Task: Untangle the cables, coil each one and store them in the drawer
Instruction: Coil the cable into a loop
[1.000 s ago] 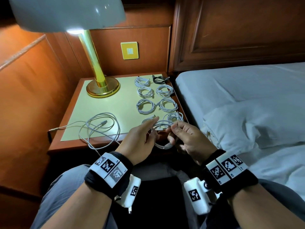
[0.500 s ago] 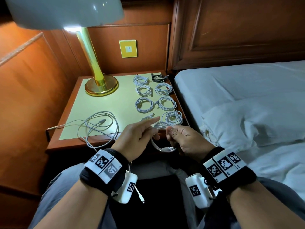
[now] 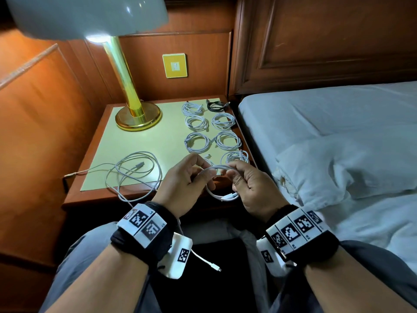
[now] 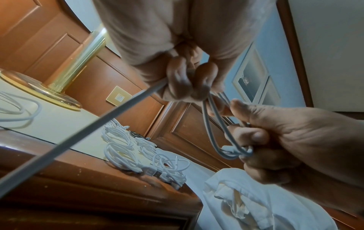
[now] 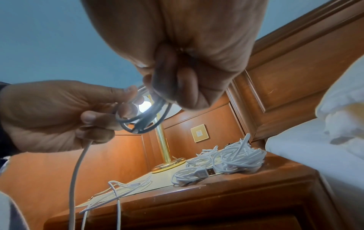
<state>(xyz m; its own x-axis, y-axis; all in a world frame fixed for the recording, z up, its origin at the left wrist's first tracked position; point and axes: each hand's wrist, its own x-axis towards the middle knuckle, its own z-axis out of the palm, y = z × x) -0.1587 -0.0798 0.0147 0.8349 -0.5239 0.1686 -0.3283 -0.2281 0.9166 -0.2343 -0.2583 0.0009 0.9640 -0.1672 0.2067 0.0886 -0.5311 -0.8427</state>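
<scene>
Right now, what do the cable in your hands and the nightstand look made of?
Cable: smooth white plastic-looking jacket, bending softly into loops. Nightstand: reddish-brown wood or veneer, glossy finish with faint grain, pale inset top.

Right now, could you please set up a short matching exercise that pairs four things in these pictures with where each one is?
Things:
1. black coiled cable
2. loose white cable
3. lamp
4. white cable being coiled

Places:
A. held between the left hand and the right hand
B. back right corner of the nightstand
C. spread uncoiled at the front left of the nightstand
D. back left of the nightstand

Pairs: 1-B, 2-C, 3-D, 4-A
</scene>
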